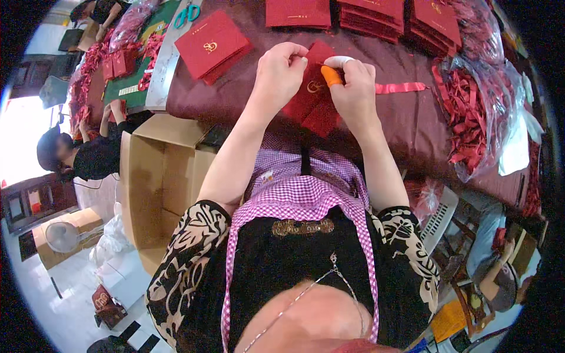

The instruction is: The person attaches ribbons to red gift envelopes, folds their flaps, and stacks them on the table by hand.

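Note:
On the cloth in front of me lies a flat red paper piece with a gold emblem, between my two hands. My left hand is closed in a pinch at its upper left edge. My right hand pinches at its upper right side, an orange finger cover on the thumb and a white wrapping on the index finger. The fingertips nearly meet, and whatever fine thing they pinch is too small to make out. A red ribbon stretches over the cloth, right of my right hand.
Stacks of red paper pieces line the far side, with another pile at the left by teal scissors. A plastic bag of red ribbons sits at the right. Below left stands an open cardboard box; a co-worker is beyond.

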Demonstrator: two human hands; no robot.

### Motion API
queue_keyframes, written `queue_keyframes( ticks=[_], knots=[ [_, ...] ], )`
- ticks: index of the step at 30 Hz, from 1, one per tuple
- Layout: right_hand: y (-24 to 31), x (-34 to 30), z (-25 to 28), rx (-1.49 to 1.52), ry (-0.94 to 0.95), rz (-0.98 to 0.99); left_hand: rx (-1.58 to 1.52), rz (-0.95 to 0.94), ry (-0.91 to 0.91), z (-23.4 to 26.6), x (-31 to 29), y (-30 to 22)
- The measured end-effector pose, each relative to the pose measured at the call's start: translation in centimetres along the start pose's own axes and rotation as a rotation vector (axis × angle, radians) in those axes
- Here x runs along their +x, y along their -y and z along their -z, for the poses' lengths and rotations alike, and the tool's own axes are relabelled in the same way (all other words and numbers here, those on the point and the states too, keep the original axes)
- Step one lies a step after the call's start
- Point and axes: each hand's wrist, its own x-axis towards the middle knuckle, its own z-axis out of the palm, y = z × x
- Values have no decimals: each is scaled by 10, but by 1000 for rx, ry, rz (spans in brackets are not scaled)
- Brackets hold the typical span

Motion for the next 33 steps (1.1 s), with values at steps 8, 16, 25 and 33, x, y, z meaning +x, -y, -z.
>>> queue_keyframes(
  ticks=[8,16,25,33],
  knots=[
    [6,1,2,-32,21,-2,17,-10,-26,-2,-7,-12],
    [14,6,9,-107,98,44,108,-141,-81,-10,-10,-5],
    [9,16,21,-217,177,180,83,-237,-26,-6,-15,-21],
    [6,12,35,33,110,6,-45,-254,140,4,-9,-18]
  ],
)
